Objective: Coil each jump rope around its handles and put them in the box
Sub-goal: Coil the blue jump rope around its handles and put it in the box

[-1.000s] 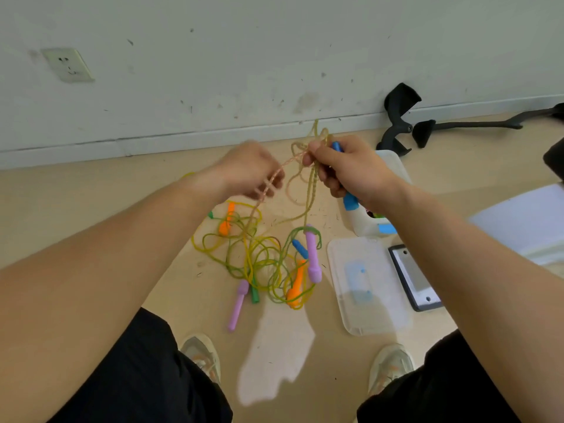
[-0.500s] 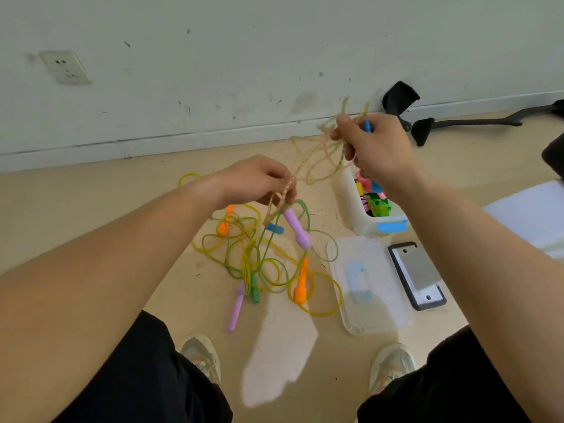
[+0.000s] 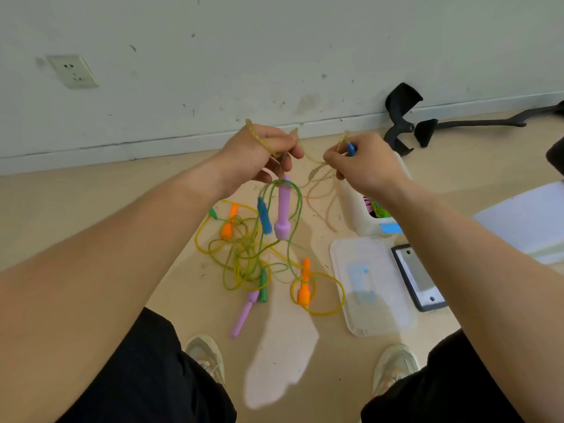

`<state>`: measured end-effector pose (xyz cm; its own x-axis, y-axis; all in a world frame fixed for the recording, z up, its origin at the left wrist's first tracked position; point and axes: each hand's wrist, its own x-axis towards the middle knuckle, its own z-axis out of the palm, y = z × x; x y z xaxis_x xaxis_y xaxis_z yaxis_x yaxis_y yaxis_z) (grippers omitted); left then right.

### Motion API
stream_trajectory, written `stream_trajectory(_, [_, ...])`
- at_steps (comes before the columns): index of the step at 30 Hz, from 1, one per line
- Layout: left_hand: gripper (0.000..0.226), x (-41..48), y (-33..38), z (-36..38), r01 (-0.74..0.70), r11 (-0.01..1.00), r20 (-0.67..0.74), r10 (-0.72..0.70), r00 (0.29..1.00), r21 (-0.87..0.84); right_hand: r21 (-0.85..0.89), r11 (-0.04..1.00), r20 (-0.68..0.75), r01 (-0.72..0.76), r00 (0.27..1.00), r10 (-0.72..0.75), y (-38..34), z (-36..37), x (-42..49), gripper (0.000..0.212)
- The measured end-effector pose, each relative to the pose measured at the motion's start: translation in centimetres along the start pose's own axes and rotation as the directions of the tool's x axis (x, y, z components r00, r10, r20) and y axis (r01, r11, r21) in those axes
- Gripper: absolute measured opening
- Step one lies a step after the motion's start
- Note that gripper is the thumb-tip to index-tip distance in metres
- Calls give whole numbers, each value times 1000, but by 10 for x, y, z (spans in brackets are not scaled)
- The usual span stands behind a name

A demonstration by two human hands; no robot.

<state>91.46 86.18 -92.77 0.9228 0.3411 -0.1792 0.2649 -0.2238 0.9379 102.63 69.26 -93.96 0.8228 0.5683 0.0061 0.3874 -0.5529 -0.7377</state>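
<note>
1. Standing at the back is the pale wall (image 3: 274,56), with a white socket (image 3: 73,71) on it at the left.
2. The tan floor (image 3: 91,209) runs under everything.
3. Two bare arms reach out from the bottom corners. The left hand (image 3: 256,157) and the right hand (image 3: 363,166) are up in the air, near each other but apart.
4. A see-through lid (image 3: 372,288) lies flat on the floor, near the right shoe (image 3: 395,364).
5. The white box (image 3: 360,215) stands on the floor just behind the lid. Its top is open, and the right wrist hides part of it. Pink and green things show inside.
6. A pile of yellow and green jump ropes (image 3: 244,257) lies tangled on the floor, left of the lid.
7. A grey plate with a black frame (image 3: 418,276) lies just right of the lid.
8. A pale rope (image 3: 317,166) goes from one hand to the other and hangs down in loops. The left fingers are curled tight on it, and it runs over the back of that hand.
9. The right fingers are pinched on the pale rope and on a blue handle (image 3: 351,148), whose tip pokes up.
10. A purple handle (image 3: 283,209) hangs just under the left hand, thick end down, inside a green loop. A second blue handle (image 3: 264,216) hangs beside it, blurry.
11. Two orange handles (image 3: 304,285) and a green handle (image 3: 263,285) lie in the tangle.
</note>
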Motion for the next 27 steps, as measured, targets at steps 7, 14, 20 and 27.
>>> stream_trajectory(7, [29,-2,5,7,107,989,33,-104,994,-105,215,976,302,-44,953,-24,-15,6,-9,12])
stream_trajectory(14, [25,-3,4,17,156,964,-9,-162,987,-215,127,992,350,18,935,-62,-14,10,-8,32])
stream_trajectory(20, [18,1,-4,13,137,990,-38,-138,990,-27,263,962,307,-77,952,-8,-11,9,-6,33])
stream_trajectory(27, [44,-3,-19,21,-62,965,108,35,994,255,439,875,336,-202,941,49,-3,4,1,27])
